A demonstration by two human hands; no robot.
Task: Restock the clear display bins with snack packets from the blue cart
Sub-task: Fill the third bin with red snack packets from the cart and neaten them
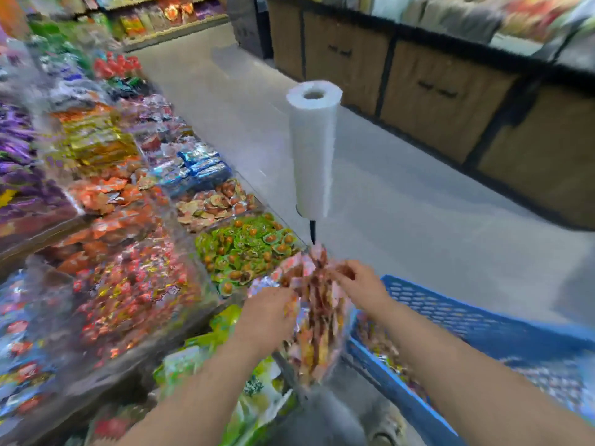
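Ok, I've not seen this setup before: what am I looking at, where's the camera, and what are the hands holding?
No robot here: these are a person's bare hands, filmed by one wide-angle camera on their head, looking forward and down. The left hand and right hand both grip a bunch of snack packets, blurred by motion, beside the blue cart. On the left are the clear display bins, full of wrapped snacks; the nearest to the hands holds green packets. The white roll stands on a pole beyond them.

Left hand [269,312] and right hand [357,281] grip a blurred bunch of red-orange snack packets [314,317]. Blue perforated plastic cart [450,317] at right. Clear display bins [244,249] at left.
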